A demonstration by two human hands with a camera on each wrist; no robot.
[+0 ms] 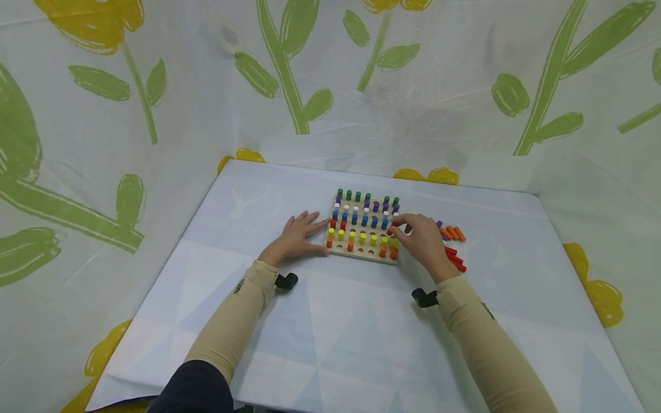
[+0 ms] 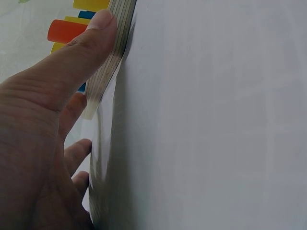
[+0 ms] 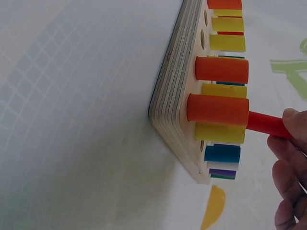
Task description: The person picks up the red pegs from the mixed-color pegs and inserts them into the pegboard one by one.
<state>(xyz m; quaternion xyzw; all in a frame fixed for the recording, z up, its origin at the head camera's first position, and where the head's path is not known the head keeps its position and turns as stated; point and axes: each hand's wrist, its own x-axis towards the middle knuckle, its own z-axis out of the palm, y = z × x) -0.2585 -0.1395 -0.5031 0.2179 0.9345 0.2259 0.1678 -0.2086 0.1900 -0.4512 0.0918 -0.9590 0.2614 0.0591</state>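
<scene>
A wooden pegboard stands on the table, with rows of green, purple, white, blue, red, yellow and orange pegs in its holes. My left hand rests at the board's left side, fingers spread; in the left wrist view the thumb touches the board's edge. At the board's right side my right hand pinches a red peg between thumb and fingertips, over the red row. Orange pegs in the front row partly hide that peg's lower end in the right wrist view.
To the right of the board lie loose red pegs, with loose orange pegs and a few purple ones behind them. The table has a pale triangle-patterned cover. A flower-printed curtain hangs behind it.
</scene>
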